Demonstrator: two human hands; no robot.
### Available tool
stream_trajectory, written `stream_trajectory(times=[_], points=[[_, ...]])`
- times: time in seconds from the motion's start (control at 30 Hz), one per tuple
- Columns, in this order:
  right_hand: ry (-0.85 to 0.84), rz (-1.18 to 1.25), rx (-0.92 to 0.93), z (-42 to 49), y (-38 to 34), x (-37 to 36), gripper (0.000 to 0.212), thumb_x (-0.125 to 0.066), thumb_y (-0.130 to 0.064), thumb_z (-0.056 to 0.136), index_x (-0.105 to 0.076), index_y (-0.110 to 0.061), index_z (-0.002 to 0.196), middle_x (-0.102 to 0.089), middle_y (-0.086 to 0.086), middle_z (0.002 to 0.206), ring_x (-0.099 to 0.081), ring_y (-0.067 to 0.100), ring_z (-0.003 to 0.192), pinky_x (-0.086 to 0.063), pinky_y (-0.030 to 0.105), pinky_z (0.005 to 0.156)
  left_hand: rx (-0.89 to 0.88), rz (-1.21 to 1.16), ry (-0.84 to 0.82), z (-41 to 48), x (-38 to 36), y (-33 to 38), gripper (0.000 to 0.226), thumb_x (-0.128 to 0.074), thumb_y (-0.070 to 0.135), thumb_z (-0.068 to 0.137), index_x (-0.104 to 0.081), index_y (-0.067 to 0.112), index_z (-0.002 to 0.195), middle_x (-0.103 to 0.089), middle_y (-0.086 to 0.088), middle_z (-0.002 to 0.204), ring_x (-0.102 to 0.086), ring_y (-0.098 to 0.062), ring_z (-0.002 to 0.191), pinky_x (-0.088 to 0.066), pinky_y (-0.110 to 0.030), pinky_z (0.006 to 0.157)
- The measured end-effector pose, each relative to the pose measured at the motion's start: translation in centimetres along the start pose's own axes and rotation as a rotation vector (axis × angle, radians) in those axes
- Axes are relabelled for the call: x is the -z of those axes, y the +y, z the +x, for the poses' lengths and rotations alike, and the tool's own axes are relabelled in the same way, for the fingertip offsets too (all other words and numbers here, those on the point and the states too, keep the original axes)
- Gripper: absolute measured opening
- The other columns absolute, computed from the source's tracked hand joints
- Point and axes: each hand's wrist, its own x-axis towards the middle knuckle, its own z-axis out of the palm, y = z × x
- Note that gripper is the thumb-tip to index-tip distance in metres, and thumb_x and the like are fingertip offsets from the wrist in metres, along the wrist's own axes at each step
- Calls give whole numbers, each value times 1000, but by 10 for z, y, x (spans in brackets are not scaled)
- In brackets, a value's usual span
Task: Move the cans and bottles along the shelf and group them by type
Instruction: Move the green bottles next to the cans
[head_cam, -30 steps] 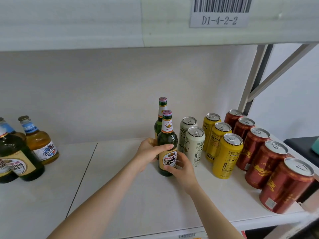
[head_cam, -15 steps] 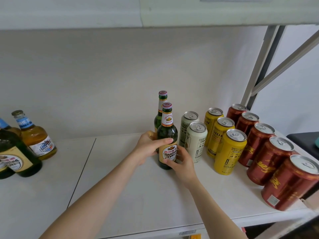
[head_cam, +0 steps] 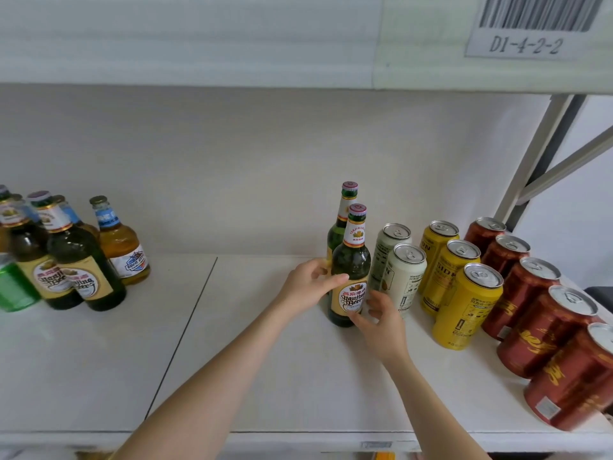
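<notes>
The left hand (head_cam: 310,285) is still wrapped round the green glass beer bottle with the yellow label (head_cam: 351,270). The right hand (head_cam: 381,315) has been loosened off it, fingers slack. Bottle's stood on the white shelf (head_cam: 331,393) just beside the tall white cans (head_cam: 406,280), so it's probably being let go now.

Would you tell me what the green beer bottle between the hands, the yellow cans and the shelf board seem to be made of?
The green beer bottle looks like glossy translucent glass, with paper label and crimped metal cap. The yellow cans are probably aluminium: printed sides, bare silvery tops, pull tabs. The shelf board is smooth white, perhaps laminate.
</notes>
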Motion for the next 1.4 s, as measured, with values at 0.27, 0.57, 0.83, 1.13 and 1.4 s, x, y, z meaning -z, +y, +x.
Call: stream_trajectory(times=[0.27,0.57,0.83,1.13,1.4], points=[[16,-487,161,-44,-14,26,72,-71,-32,85,-34,-22,146,-49,4,143,-48,26,127,-45,41,96,-259,694,178,-61,19,-8,49,-46,42,101,-49,14,141,-51,-5,143,-40,-26,133,-34,-37,109],[3,-905,296,-104,-40,24,82,-52,-56,91,-12,-23,155,-18,2,163,-18,26,148,-20,44,117,-280,1080,287,-150,52,-26,58,-49,46,97,-40,22,149,-33,-9,158,-24,-29,148,-17,-57,118],[-48,-962,395,-158,-68,-12,83,-50,-53,93,-5,-23,156,-10,5,165,-9,26,150,-9,49,120,-168,1191,312,-221,95,-59,60,-56,50,92,-47,24,146,-39,-11,154,-33,-32,144,-25,-58,113],[-54,-988,372,-231,-115,-95,84,-43,-58,96,8,-26,155,3,6,165,3,29,152,1,51,119,-158,1234,278,-286,187,-105,64,-44,56,95,-33,28,152,-23,-8,162,-17,-30,150,-14,-57,117],[-31,-989,355,-285,-162,-188,84,-41,-59,96,8,-25,155,5,7,165,3,30,152,1,52,119,-189,1251,256,-324,282,-138,65,-33,56,98,-17,30,156,-7,-7,165,-2,-27,152,-3,-55,119]])
